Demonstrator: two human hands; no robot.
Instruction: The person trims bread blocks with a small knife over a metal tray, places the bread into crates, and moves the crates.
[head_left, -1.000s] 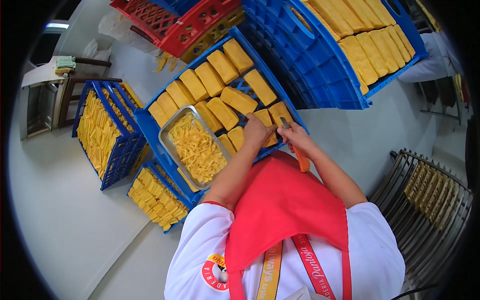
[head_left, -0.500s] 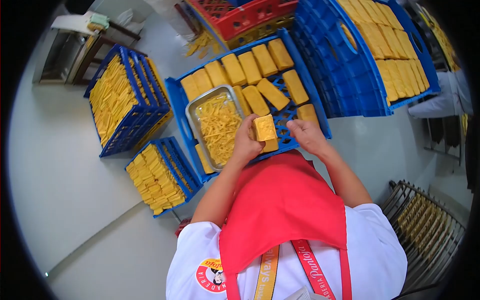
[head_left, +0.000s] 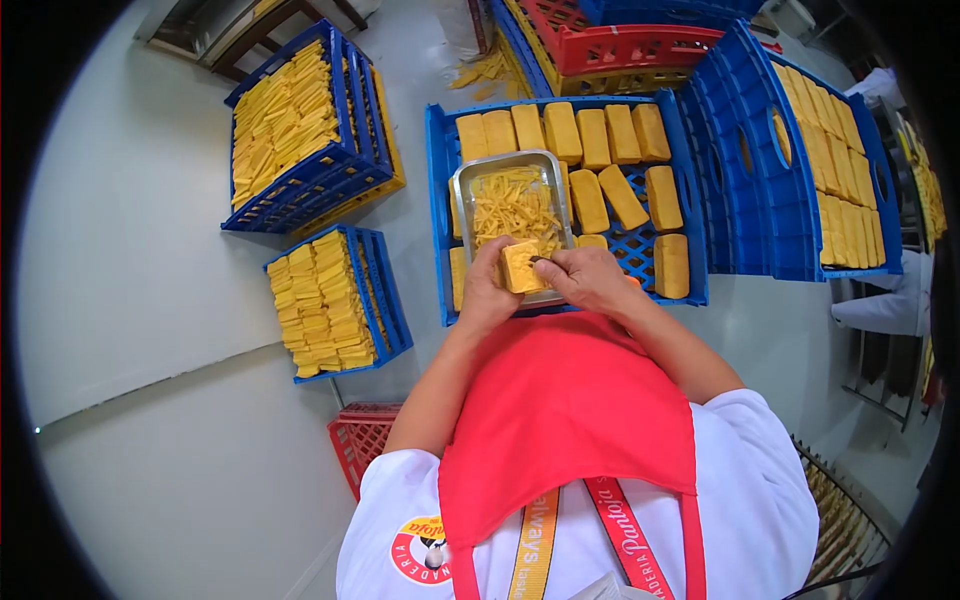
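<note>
Facing a wide blue crate [head_left: 438, 215], a person in a red apron [head_left: 570, 410] holds both hands over its near side. Yellow bricks [head_left: 671, 267] fill much of the crate, though part of its lattice floor shows toward the right. In the crate's left half sits a metal tray [head_left: 505, 157], strewn with thin yellow strips [head_left: 513, 205]. Its near rim passes just under the hands, so cuttings could drop outside it, the likely cause being work so close to that edge. The right hand [head_left: 592, 277] is closed around a small tool [head_left: 535, 260], while the left hand [head_left: 488, 290] curls about the left side of a yellow block [head_left: 519, 268], some fingers hidden beneath. A slip seems the main hazard: the small tool, pushed too hard or skidding off the surface, could nick the left hand, and too tight a squeeze might crumble the block if it is soft. The yellow block lies between the two hands, gripped by the left and held above the tray's near end, clear of the bricks; whether the right thumb touches it or is merely beside it cannot be told. Smallest of all, the tool's dark tip shows at the block's right part, the rest mostly covered by the right hand.
</note>
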